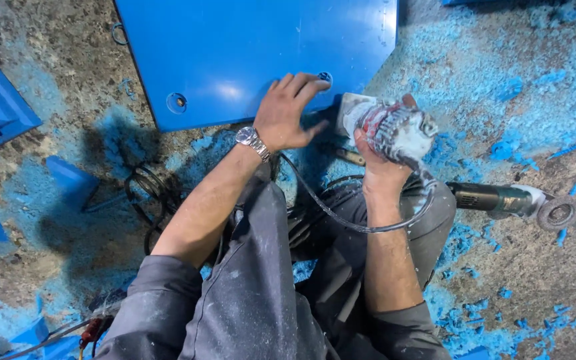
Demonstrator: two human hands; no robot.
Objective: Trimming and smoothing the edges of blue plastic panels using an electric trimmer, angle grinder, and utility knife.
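Your left hand (288, 113) lies flat, fingers spread, pressing the near edge of a blue panel (248, 53) on the floor. Your right hand (378, 157) is wrapped tightly around a dusty power tool (391, 127), its nose at the panel's edge just beside your left fingers. If the tool kicks sideways, it could catch those fingers. Its cable (341, 220) loops across your lap and could snag. An angle grinder (508, 200) lies right of your wrist. No labels or signs show.
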